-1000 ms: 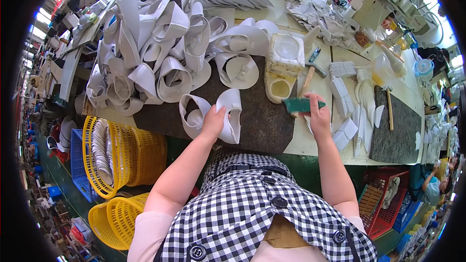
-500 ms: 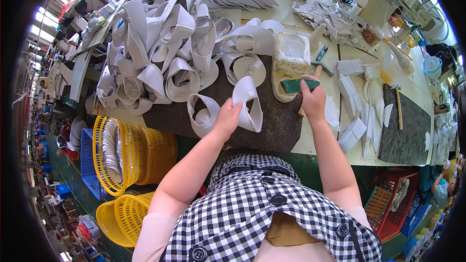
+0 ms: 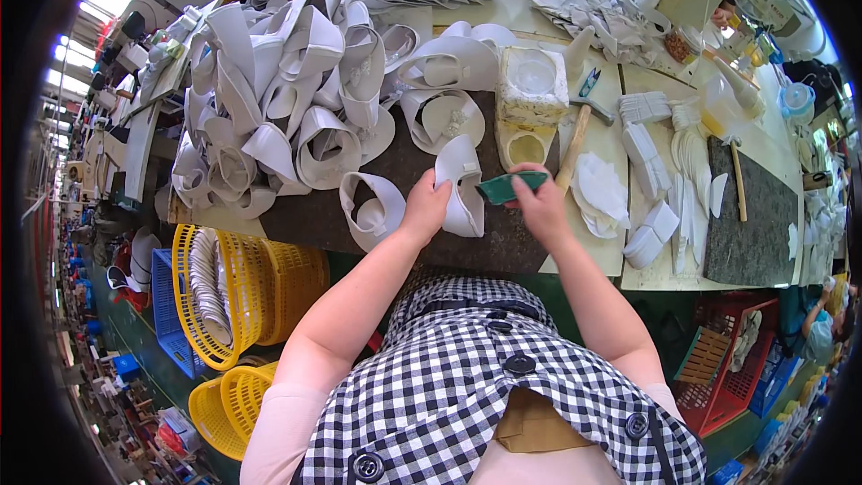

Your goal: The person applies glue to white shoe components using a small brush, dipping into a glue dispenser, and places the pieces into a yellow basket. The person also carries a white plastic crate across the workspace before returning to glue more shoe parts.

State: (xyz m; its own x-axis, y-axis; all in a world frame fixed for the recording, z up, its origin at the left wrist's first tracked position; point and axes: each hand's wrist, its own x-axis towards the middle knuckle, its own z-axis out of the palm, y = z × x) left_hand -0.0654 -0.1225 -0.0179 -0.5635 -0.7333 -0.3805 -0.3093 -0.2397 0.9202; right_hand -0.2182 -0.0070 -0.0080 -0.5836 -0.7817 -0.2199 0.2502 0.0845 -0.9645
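Observation:
My left hand grips a white shoe upper by its left edge, holding it upright over the dark work mat. In my right hand is a flat green tool, brush-like in shape, pinched between thumb and fingers. Its left end is beside the upper's right edge; whether they touch I cannot tell. Just beyond the right hand stands a stained whitish pot with yellowish liquid in its near opening. Another curved white upper rests on the mat, left of my left hand.
A large heap of white uppers covers the table's left side. Right of the pot lie a wooden-handled hammer, white pieces and stacked strips. Yellow baskets stand below left, a red crate below right.
My right hand has brought the green tool left and nearer, from over the pot's opening to beside the upper. My left hand still holds the upper in nearly the same place.

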